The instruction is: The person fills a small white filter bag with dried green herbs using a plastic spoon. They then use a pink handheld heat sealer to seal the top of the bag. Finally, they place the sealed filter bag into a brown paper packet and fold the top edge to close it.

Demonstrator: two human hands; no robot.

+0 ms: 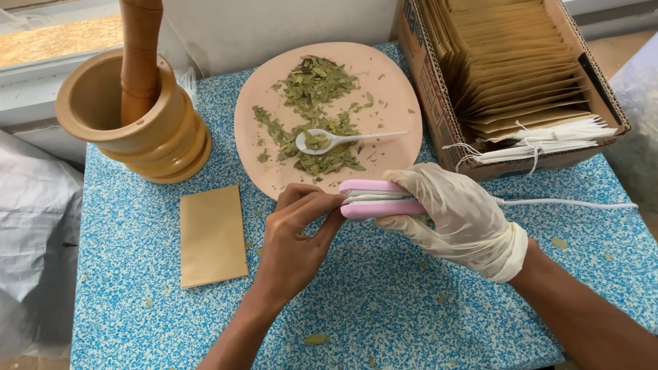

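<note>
The gloved right hand (pixel 450 216) squeezes a small pink-and-white corded sealer (pixel 372 198) closed just below the round pink plate (pixel 392 85) of dried green leaves, while the bare left hand (pixel 294 239) pinches something at its mouth, steadying it there.

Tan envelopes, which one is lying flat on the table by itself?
The envelope left of the left hand, flat on the blue table; the rest stand packed in the cardboard box.
</note>
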